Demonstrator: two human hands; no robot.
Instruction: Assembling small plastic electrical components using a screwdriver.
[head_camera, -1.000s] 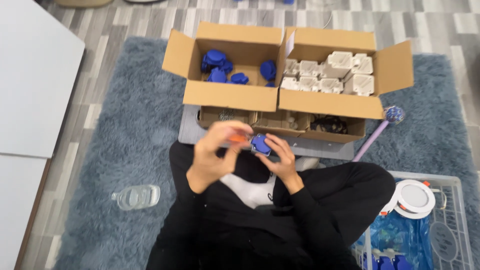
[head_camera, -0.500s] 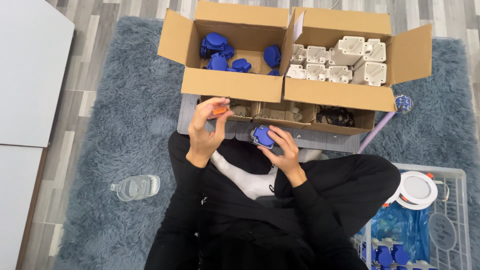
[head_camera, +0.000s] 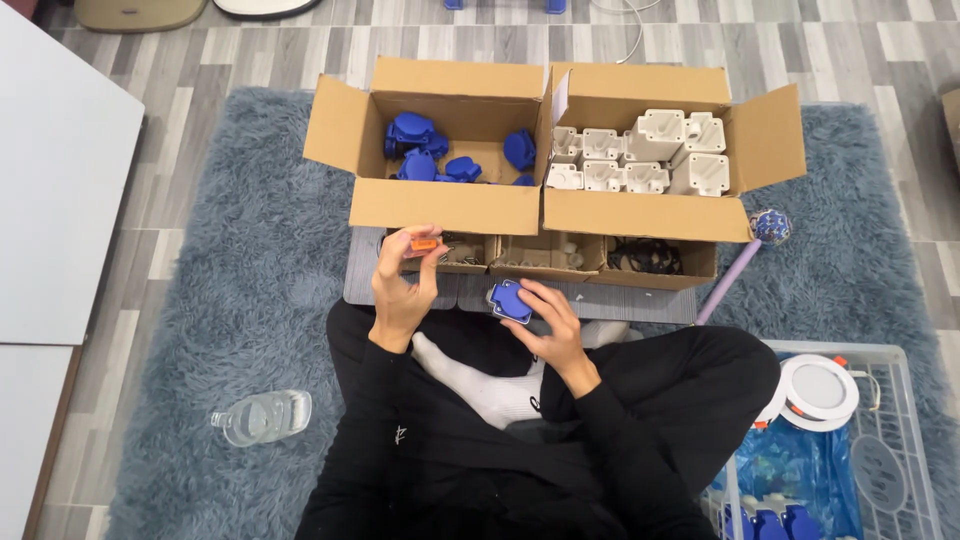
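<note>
One blue part (head_camera: 511, 300) lies flat in right hand (head_camera: 548, 318).

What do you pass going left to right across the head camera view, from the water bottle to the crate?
Clear water bottle → left hand with the small orange part → blue plastic part in the right hand → purple wand → round white lamp in the clear crate.

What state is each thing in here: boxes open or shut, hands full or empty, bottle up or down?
Left cardboard box: flaps open, blue parts inside.
Right cardboard box: flaps open, white parts inside.
Left hand: raised, gripping a small orange piece.
Right hand: holding a blue part.
Water bottle: lying on its side on the rug.
</note>
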